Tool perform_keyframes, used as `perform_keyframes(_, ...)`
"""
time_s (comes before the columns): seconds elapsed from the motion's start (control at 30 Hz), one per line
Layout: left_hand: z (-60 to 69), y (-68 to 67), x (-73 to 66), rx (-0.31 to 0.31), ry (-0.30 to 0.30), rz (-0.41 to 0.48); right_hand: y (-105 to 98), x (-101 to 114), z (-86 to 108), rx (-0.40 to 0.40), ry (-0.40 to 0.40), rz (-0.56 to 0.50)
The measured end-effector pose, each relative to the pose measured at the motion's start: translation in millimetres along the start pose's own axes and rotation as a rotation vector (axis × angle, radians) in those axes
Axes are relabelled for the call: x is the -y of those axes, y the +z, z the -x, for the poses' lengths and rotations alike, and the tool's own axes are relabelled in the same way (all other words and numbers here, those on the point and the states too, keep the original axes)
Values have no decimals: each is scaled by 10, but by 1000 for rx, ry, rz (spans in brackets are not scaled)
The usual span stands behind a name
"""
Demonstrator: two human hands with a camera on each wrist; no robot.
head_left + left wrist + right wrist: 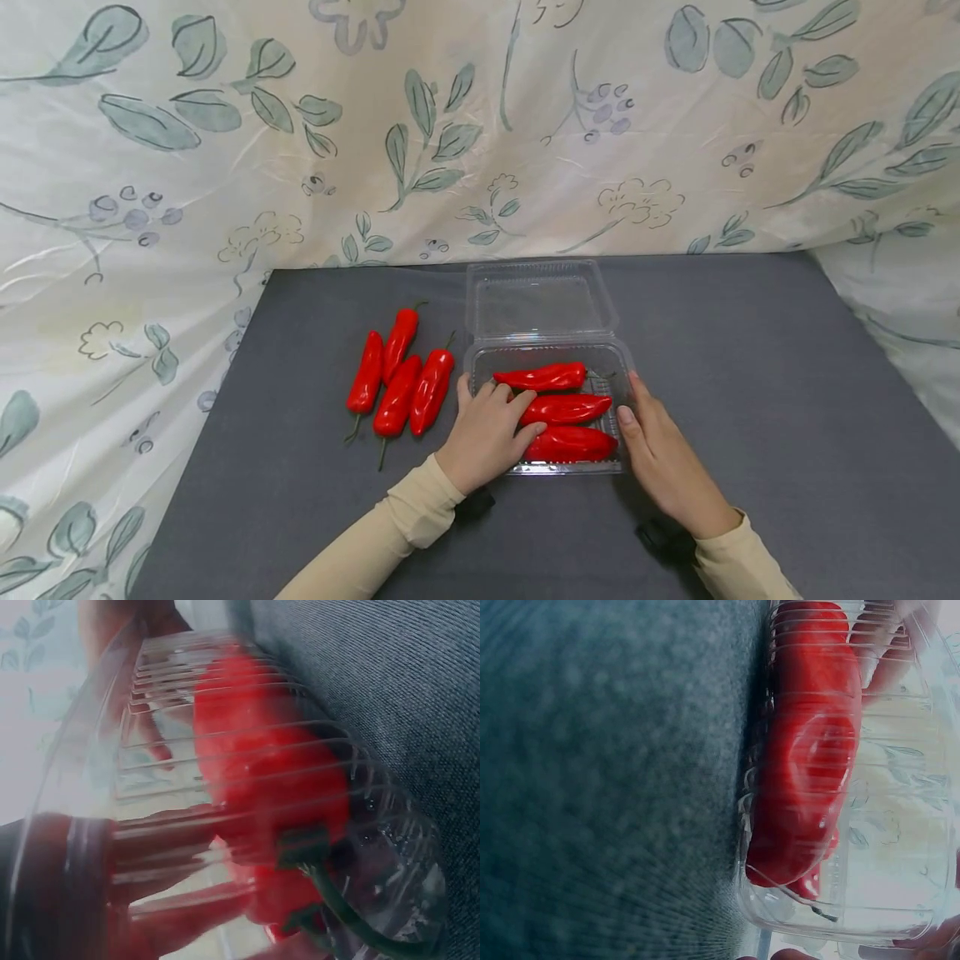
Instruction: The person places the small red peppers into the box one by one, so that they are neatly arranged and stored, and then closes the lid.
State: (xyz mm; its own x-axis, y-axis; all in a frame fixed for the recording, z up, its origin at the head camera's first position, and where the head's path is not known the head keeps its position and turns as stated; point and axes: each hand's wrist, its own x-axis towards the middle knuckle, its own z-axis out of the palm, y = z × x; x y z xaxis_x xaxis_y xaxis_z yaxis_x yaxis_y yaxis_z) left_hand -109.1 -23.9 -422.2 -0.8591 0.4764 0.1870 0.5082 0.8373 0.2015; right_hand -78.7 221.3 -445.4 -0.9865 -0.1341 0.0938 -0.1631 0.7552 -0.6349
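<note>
Three red chili peppers lie side by side in a clear plastic clamshell box: a far pepper point(543, 377), a middle pepper point(570, 408) and a near pepper point(573, 444). Reaching over the box's left wall, my left hand point(487, 429) has its thumb and bent fingers about the left end of the middle pepper, which they hide. My right hand point(667, 458) grips the right wall of the box point(517, 468), thumb at the rim. Through the plastic, the left wrist view shows a pepper point(262, 765) with its green stem; the right wrist view shows another pepper point(810, 750).
The box's lid point(536, 304) lies folded back, away from me. Several more red peppers point(432, 392) lie on the dark grey tabletop point(750, 375) left of the box. A leaf-patterned cloth point(450, 183) hangs behind the table.
</note>
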Motion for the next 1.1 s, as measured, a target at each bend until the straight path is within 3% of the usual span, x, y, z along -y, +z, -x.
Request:
perform_keyframes(0.23, -20, 8, 15, 33, -17, 3, -5, 14, 1, 3, 2, 0)
perform_keyframes(0.73, -5, -16, 19, -4, -9, 28, -14, 23, -16, 18, 17, 7)
perform_keyframes(0.93, -4, -156, 14, -15, -30, 54, -5, 2, -26, 21, 21, 16)
perform_keyframes(1.1, -1, -321, 85, -87, -32, 118, -1, -8, -26, 32, 31, 15)
